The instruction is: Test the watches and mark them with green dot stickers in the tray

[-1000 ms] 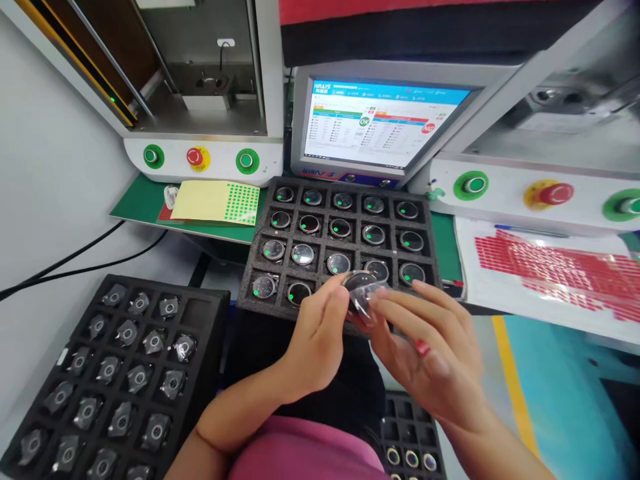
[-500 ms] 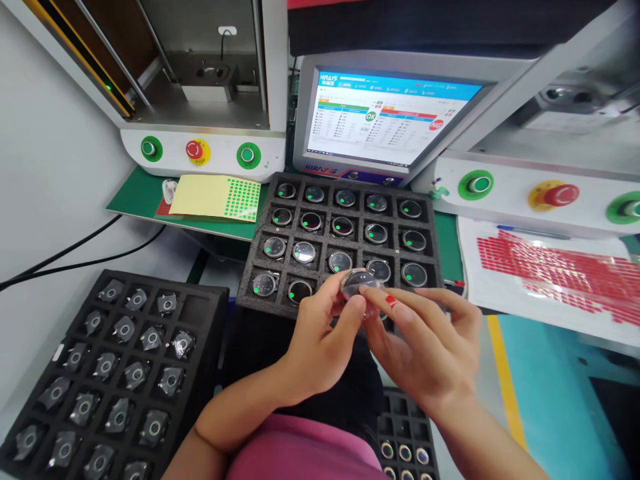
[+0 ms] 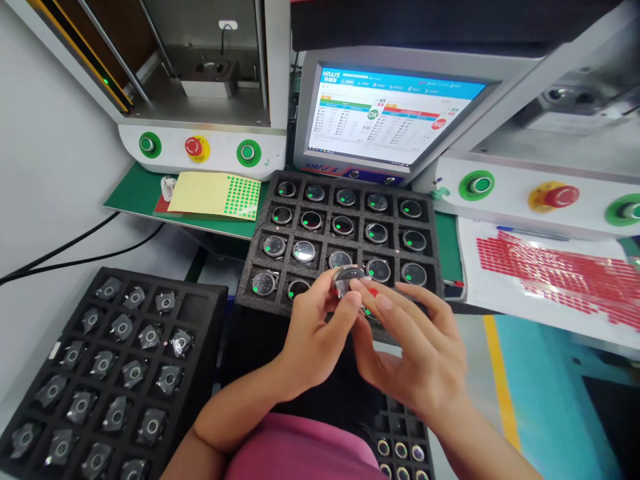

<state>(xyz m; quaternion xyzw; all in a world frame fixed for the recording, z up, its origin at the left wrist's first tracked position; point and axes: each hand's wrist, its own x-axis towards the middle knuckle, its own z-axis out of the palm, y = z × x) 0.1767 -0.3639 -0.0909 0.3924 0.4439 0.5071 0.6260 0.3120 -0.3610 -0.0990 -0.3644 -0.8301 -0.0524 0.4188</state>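
My left hand (image 3: 320, 333) grips a round watch case (image 3: 348, 277) between thumb and fingers, tilted up, just above the near edge of a foam tray (image 3: 295, 305). My right hand (image 3: 413, 347) is at the same watch, its fingertips against the dark face and its thumb below. A small red sticker (image 3: 373, 293) shows on a finger of my right hand. Round watches with green dot stickers sit in the tray's compartments; my hands hide part of its front row.
At left stands another black foam tray (image 3: 187, 360) of plastic-wrapped watches. A sheet of green dots (image 3: 243, 197) lies near the left machine's buttons, and a sheet of red stickers (image 3: 540, 267) at right. A monitor (image 3: 390, 117) stands behind. Below is a small tray of round parts (image 3: 400, 451).
Both hands and the watch have shifted slightly left. The right hand's fingers have come in closer over the watch face. The trays have stayed in place.
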